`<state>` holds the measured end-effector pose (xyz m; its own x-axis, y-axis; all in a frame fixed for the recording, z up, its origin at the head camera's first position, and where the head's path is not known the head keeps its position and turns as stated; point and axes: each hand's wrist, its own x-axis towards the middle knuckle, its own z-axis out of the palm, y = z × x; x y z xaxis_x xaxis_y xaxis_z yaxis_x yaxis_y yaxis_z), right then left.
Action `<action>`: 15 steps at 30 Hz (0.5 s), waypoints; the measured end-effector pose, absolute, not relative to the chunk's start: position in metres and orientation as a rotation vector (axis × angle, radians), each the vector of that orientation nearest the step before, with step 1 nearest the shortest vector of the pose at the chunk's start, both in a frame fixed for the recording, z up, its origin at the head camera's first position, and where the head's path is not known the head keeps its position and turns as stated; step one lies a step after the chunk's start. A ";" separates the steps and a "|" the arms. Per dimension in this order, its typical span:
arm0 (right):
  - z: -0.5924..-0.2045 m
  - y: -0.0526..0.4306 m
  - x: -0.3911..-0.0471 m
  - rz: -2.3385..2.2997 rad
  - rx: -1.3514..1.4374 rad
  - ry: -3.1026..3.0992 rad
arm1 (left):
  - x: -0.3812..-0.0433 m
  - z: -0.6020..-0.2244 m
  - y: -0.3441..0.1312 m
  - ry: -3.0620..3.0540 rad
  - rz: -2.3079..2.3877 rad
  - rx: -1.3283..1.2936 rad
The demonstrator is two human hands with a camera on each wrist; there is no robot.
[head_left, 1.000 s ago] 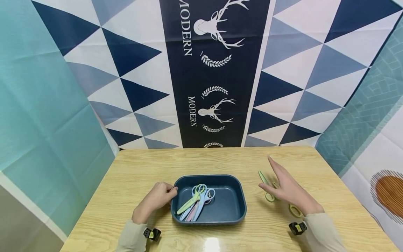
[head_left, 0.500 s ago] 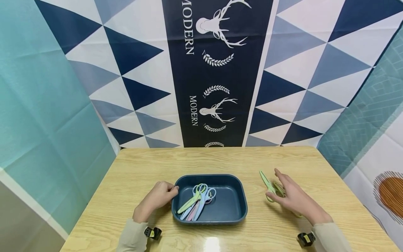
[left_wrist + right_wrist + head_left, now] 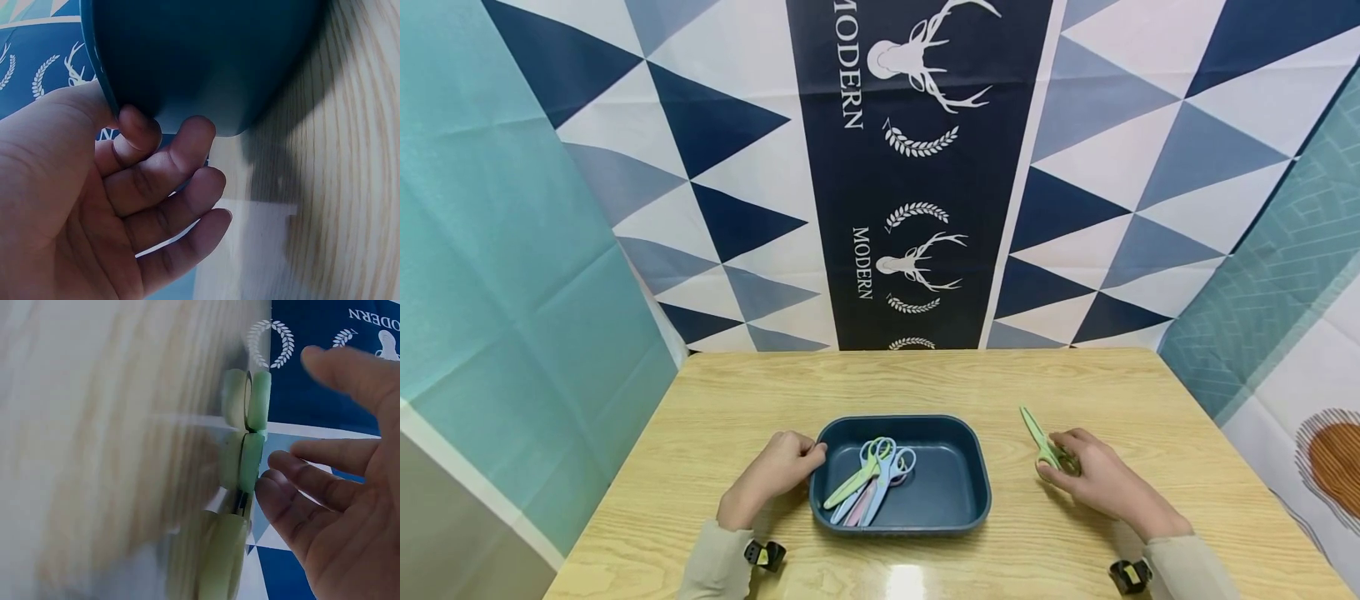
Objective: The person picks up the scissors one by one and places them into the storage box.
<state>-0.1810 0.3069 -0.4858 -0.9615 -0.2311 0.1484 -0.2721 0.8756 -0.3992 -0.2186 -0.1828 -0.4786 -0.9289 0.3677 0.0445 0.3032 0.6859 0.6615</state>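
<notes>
My left hand (image 3: 775, 468) grips the left rim of a dark blue rectangular tray (image 3: 982, 492), its thumb at the rim and fingers curled below in the left wrist view. Inside the tray lie several scissors (image 3: 871, 483), light green, blue and pink. On the right, my right hand (image 3: 1099, 479) is low over a pair of light green scissors (image 3: 1040, 439), whose blades point away to the back left. In the right wrist view, thumb and fingers stand apart, fingertips right at the green handles (image 3: 251, 461). A yellow-green pair of scissors (image 3: 220, 559) lies behind, mostly hidden by the hand in the head view.
Everything stands on a light wooden table (image 3: 760, 379). A patterned cloth (image 3: 910, 179) with deer heads and triangles hangs right behind its back edge. Small black cameras (image 3: 765, 555) are strapped to both wrists.
My right hand has come down and a little to the right onto the green scissors, thumb and fingers drawing closer together. The left hand stays at the tray's rim.
</notes>
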 end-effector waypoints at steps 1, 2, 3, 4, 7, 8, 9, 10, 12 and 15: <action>-0.487 0.307 -0.181 0.655 0.400 -2.948 | -0.218 -0.479 -0.183 2.800 1.073 0.559; -0.487 0.307 -0.181 0.656 0.410 -2.944 | -0.218 -0.479 -0.183 2.799 1.073 0.559; -0.488 0.307 -0.182 0.657 0.420 -2.939 | -0.218 -0.479 -0.183 2.798 1.073 0.559; -0.488 0.307 -0.182 0.656 0.432 -2.933 | -0.218 -0.479 -0.183 2.798 1.073 0.558; -0.489 0.308 -0.183 0.644 0.473 -2.922 | -0.217 -0.479 -0.182 2.800 1.071 0.558; -0.489 0.308 -0.183 0.645 0.485 -2.922 | -0.217 -0.479 -0.182 2.800 1.070 0.558; -0.489 0.309 -0.184 0.645 0.488 -2.925 | -0.217 -0.479 -0.182 2.800 1.072 0.557; -0.489 0.309 -0.185 0.643 0.502 -2.925 | -0.217 -0.479 -0.182 2.800 1.072 0.556; -0.489 0.311 -0.187 0.633 0.530 -2.921 | -0.217 -0.479 -0.182 2.801 1.075 0.559; -0.489 0.312 -0.190 0.598 0.567 -2.905 | -0.217 -0.479 -0.182 2.800 1.072 0.557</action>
